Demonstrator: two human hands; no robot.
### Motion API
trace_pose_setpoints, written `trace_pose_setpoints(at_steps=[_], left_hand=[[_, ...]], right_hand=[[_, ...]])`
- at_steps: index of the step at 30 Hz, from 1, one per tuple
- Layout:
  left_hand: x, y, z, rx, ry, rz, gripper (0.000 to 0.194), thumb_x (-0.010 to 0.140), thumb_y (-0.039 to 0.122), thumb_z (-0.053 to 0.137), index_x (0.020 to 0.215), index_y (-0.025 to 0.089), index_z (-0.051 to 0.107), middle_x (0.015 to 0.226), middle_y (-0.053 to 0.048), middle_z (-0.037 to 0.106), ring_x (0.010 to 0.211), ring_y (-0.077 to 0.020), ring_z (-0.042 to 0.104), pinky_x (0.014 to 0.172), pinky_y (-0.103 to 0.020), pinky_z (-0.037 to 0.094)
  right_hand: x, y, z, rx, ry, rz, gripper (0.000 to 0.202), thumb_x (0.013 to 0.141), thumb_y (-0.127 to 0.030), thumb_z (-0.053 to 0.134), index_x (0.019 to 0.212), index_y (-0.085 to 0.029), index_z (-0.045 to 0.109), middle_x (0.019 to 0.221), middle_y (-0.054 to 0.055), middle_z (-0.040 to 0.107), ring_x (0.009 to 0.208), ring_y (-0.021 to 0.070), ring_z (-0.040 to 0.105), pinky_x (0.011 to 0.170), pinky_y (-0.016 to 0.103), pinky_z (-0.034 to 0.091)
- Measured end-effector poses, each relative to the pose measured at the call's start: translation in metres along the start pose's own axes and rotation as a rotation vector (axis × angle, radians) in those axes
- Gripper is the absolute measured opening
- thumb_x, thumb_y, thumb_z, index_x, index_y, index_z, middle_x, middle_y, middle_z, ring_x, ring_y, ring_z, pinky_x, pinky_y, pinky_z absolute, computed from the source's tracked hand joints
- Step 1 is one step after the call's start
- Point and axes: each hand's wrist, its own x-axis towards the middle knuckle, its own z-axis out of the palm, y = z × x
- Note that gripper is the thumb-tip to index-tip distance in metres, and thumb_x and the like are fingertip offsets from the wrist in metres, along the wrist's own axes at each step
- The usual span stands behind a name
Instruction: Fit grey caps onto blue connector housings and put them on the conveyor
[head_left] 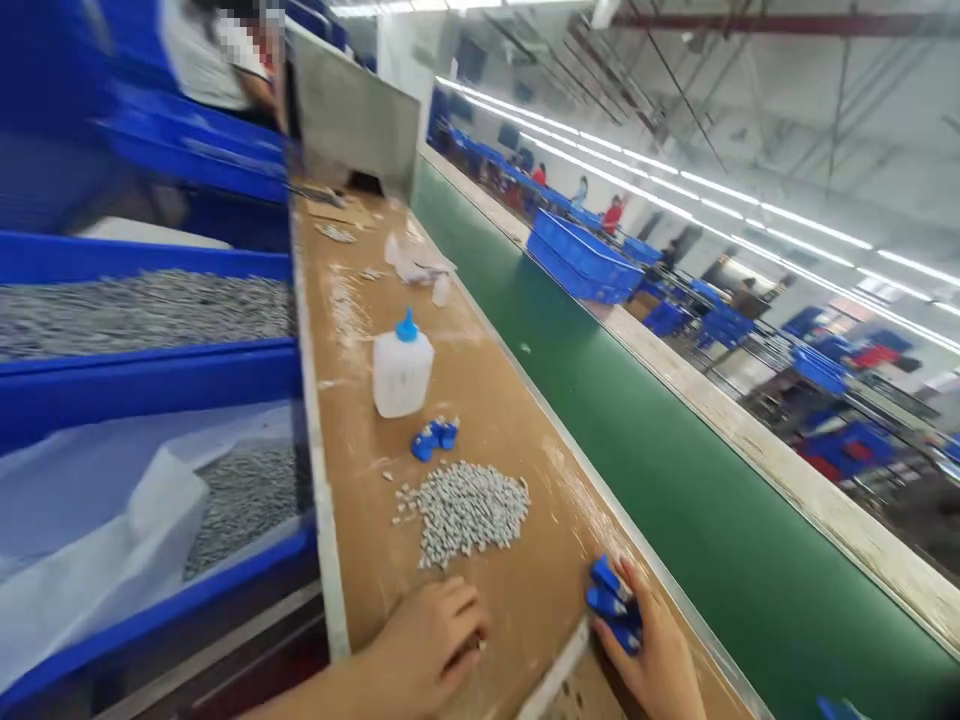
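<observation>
My left hand (436, 640) rests low over the brown worktop, its fingers curled together. A pale bit shows at its fingertips, much like the small grey pieces (474, 508) heaped just beyond it. Near the worktop's right edge, my right hand (660, 650) has thumb and fingers around several blue plastic parts (613, 605) with light inserts. Two or so similar blue parts (435, 437) lie behind the heap. Past them stands a white squeeze bottle (403, 370) with a blue nozzle cap, upright.
A green conveyor belt (600, 400) runs along the right. To the left are blue bins (150, 385) holding many grey pieces. A light strip (555, 668) crosses the near worktop. A large blue crate (581, 255) sits beyond the belt; a person (210, 60) is at upper left.
</observation>
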Motion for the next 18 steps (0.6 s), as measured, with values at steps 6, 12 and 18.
trace_pose_setpoints(at_steps=[6,12,18], left_hand=[[-0.007,0.009,-0.006,0.011,-0.021,-0.004,0.018,0.089,0.013,0.057,0.101,0.02,0.068,0.101,-0.007,0.069,0.096,-0.0253,0.064,0.088,-0.038,0.053],[-0.005,0.008,-0.005,0.009,0.005,-0.015,0.009,0.089,0.014,0.06,0.093,0.019,0.066,0.093,-0.006,0.067,0.092,-0.0239,0.063,0.086,-0.035,0.051],[-0.003,0.008,-0.006,0.031,-0.021,0.001,0.008,0.09,0.015,0.059,0.091,0.019,0.066,0.091,-0.005,0.067,0.091,-0.0228,0.061,0.086,-0.034,0.05]], right_hand=[[-0.019,-0.01,-0.007,-0.044,0.049,0.103,0.045,0.096,-0.064,0.053,0.113,-0.022,0.054,0.128,0.018,0.069,0.111,0.0322,0.072,0.083,0.049,0.065],[-0.041,-0.015,-0.01,-0.08,0.116,0.062,0.029,0.099,-0.05,0.057,0.101,-0.024,0.069,0.14,0.018,0.054,0.13,0.0428,0.052,0.091,0.069,0.055],[-0.042,-0.017,-0.013,-0.028,0.141,0.022,0.025,0.102,-0.038,0.053,0.105,-0.03,0.077,0.144,0.015,0.052,0.134,0.045,0.049,0.091,0.072,0.054]])
